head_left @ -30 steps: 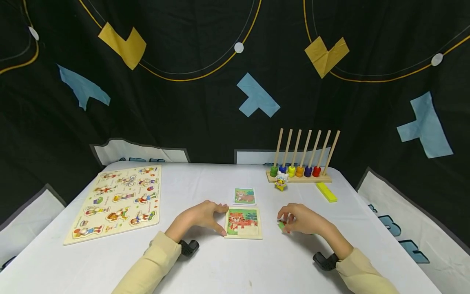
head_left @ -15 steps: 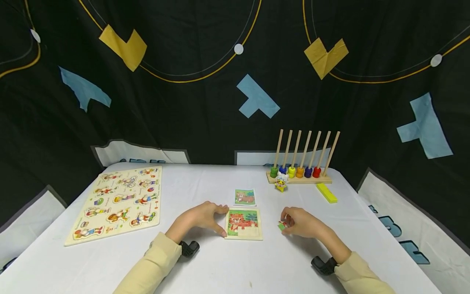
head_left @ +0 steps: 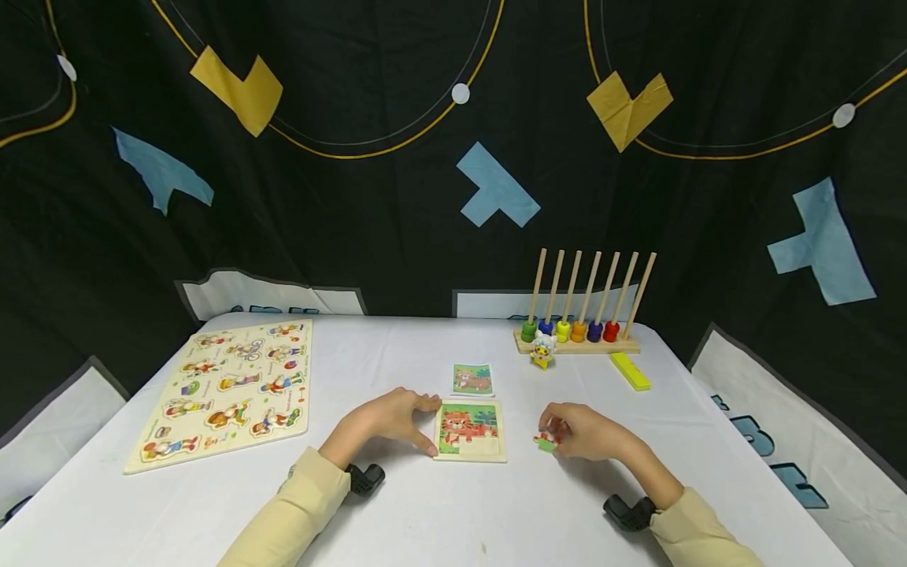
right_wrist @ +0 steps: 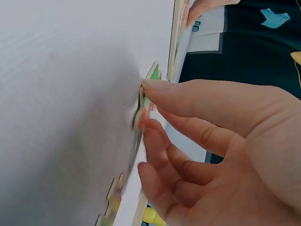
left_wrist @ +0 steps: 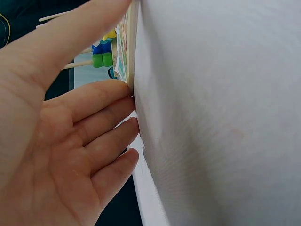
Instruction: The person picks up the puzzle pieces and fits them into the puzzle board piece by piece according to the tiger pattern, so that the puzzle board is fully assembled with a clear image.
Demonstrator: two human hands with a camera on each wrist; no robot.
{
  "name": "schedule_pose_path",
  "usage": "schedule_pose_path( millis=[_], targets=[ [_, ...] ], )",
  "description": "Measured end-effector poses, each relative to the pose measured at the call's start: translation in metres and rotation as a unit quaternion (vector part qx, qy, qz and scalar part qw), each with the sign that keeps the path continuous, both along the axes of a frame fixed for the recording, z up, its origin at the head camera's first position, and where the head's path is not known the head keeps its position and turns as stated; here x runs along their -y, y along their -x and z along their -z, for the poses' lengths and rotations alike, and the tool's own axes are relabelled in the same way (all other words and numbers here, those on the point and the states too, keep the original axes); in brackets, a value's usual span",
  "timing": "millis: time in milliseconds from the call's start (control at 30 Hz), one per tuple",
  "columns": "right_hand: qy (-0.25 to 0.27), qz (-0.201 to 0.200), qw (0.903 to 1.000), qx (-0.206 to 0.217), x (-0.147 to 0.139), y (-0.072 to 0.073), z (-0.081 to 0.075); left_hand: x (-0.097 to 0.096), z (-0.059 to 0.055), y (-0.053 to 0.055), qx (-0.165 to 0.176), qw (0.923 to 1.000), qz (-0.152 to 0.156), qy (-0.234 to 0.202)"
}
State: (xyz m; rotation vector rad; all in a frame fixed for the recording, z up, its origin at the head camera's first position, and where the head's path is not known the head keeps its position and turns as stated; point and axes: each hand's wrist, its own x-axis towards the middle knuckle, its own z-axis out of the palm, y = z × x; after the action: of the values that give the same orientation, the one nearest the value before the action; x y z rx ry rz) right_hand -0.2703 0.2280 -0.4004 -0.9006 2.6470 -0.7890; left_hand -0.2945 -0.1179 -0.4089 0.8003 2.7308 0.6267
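My right hand (head_left: 583, 431) pinches a jigsaw puzzle piece (head_left: 546, 444), green and red, just over the table right of a wooden puzzle board. In the right wrist view the thumb and fingertips hold this piece upright at a slant. The square puzzle board (head_left: 489, 451) carries a partly filled picture of an orange animal; its lower right part shows bare wood. Against the board's left edge my left hand (head_left: 398, 415) rests with fingers straight, thumb near the lower corner and index finger near the upper one.
More puzzle pieces (right_wrist: 112, 200) lie by the right hand. A picture card (head_left: 472, 379) sits behind the board. Farther back stand a peg abacus (head_left: 577, 345), a small figurine (head_left: 542, 350) and a yellow block (head_left: 630, 371). A large peg puzzle (head_left: 234, 394) lies left.
The right hand has shifted slightly, and its piece has turned so that more of its red and green face shows. The left hand and board have stayed put.
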Motion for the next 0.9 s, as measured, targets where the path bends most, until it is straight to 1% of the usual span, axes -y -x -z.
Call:
schedule_pose_path(
  millis=[233, 567, 800, 900],
  targets=[
    [0.009, -0.008, 0.9998, -0.013, -0.0002, -0.0004, -0.0008, 0.0000, 0.0001, -0.0002, 0.001, 1.0000, 0.001, -0.003],
    [0.012, -0.001, 0.9998, -0.018, -0.0042, 0.0020, -0.0008, -0.0002, -0.0005, -0.0004, -0.003, 1.0000, 0.005, -0.002],
    [0.038, -0.035, 0.9984, -0.025, -0.0046, 0.0037, -0.0033, -0.0001, 0.0005, -0.0001, -0.001, 1.0000, -0.003, 0.002],
    [0.046, -0.039, 0.9980, -0.021, -0.0031, 0.0042, -0.0049, -0.0001, 0.0000, -0.0002, -0.001, 1.0000, -0.003, -0.001]
  ],
)
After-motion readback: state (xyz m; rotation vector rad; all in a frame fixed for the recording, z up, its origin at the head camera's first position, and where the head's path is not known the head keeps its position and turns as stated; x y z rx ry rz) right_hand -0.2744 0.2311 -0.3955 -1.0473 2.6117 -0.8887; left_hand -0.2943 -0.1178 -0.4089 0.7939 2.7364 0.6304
